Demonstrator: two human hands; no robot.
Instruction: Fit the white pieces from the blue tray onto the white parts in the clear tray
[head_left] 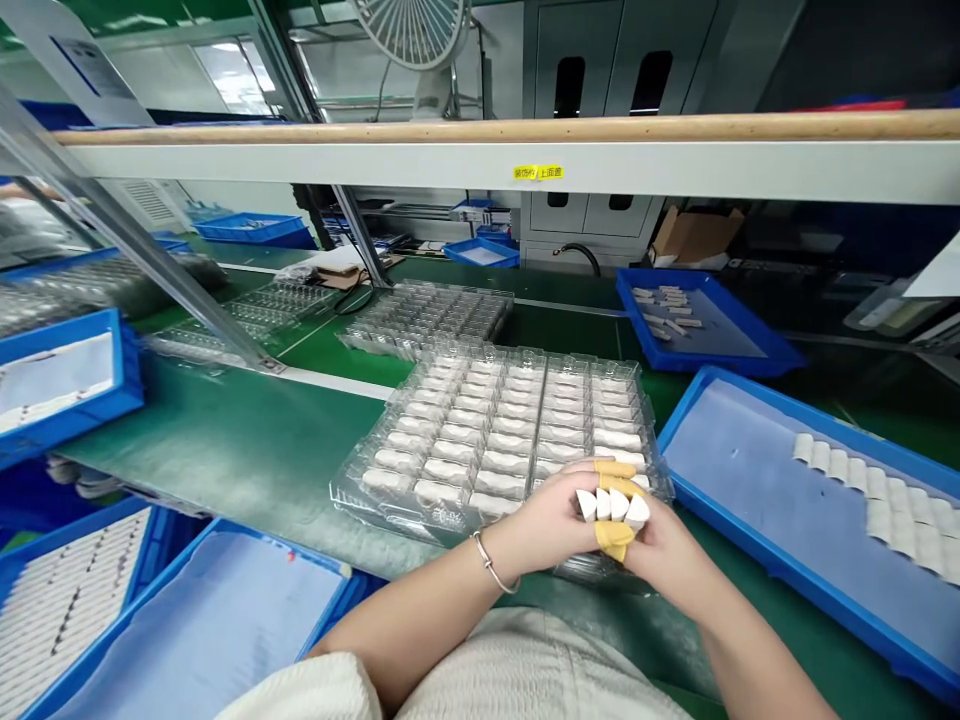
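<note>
Head view: two bare hands meet over the near right corner of a filled clear blister tray (pixel 352 497) on a green workbench (pixel 225 425).
Left hand (pixel 559 512): fingers closed around a short row of white pieces (pixel 611 507), with a metal bracelet (pixel 491 565) at the wrist.
Right hand (pixel 664 555): curled against the same row from the other side, helping to grasp it.
Yellow finger covers (pixel 615 537): on fingertips above and below the held row; which hand wears each one is hard to tell.
Held row: four wedge-like end faces show, side by side, facing the camera.
Blister tray: white pieces lie in its pockets in five columns; the hands hide part of the near right corner.
Right blue tray (pixel 739 540): just beside the blister tray, pale lining, with curved white pieces (pixel 892 490) in staggered rows toward its far right.
Far blue tray (pixel 727 318): behind that one, small pale strips (pixel 670 308) at its left.
Second blister tray (pixel 431 312): clear, just behind the filled one.
Lower-left blue trays: one with a pale lining (pixel 232 590), another with packed white rows (pixel 82 590).
Overhead rail (pixel 375 165): bears a yellow label (pixel 538 172); a fan (pixel 416 30) stands beyond.
</note>
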